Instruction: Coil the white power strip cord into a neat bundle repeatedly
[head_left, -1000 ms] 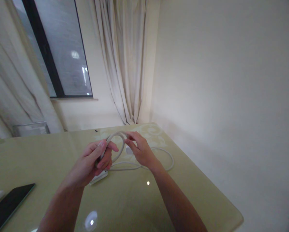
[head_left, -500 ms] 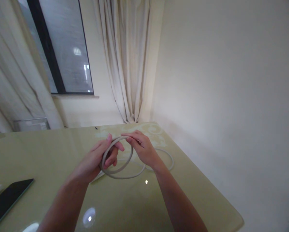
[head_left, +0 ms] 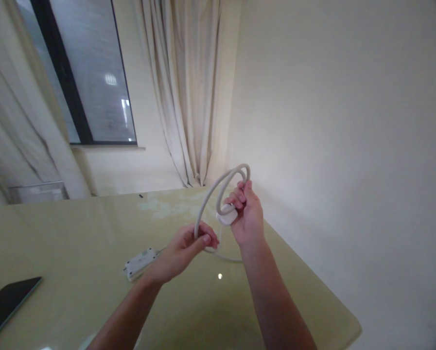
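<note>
A whitish power cord runs in loops between my hands, above the table. My right hand is raised and closed around the loops, and a white rounded plug hangs against its fingers. Lower and to the left, my left hand pinches the cord between thumb and fingers. Behind my left wrist a white power strip lies on the table, its cord end partly hidden by that hand. More of the cord curves low behind my hands.
The glossy greenish table reflects the lights. A dark flat tablet-like device lies at the left, and a tiny black object near the far edge. A pale wall borders the table's right side; curtains hang behind.
The loops have passed from my left hand to my right, which has risen and moved right. My left hand has shifted right and now pinches the cord. The plug and power strip have come into view.
</note>
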The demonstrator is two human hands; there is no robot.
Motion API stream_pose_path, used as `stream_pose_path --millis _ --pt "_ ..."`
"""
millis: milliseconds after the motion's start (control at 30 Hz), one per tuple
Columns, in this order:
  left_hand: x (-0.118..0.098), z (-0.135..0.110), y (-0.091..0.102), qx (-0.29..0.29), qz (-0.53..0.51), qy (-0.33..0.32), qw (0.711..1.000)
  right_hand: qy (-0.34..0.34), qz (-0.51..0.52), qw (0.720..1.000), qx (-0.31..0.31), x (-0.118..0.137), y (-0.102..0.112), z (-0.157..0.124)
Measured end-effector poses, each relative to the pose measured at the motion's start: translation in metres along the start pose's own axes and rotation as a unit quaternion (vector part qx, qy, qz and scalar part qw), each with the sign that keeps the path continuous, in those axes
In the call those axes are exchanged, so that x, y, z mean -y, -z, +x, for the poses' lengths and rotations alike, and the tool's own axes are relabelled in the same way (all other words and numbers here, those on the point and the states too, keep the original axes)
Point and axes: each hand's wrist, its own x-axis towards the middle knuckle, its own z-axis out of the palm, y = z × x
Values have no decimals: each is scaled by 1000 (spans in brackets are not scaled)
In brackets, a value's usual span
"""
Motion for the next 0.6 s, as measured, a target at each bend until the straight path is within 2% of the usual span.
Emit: stream_pose_path --millis 67,100,200,267,400,500,600 --pt "18 2 2 58 64 41 995 35 -21 999 -21 10 5 3" --pt "26 4 5 48 78 49 995 54 -46 997 -29 13 8 4" --pt "35 6 20 -88 69 31 993 99 -162 982 -25 21 17 10" --pt "25 3 33 -151 61 12 987 119 -256 959 -4 22 22 13" --pt "-19 -11 58 -202 149 23 968 132 -385 913 28 16 26 15" --pt "-44 -24 73 -185 226 58 955 137 -408 902 37 7 25 15" --pt "-56 -33 84 -149 277 95 944 161 -417 893 49 2 25 15"
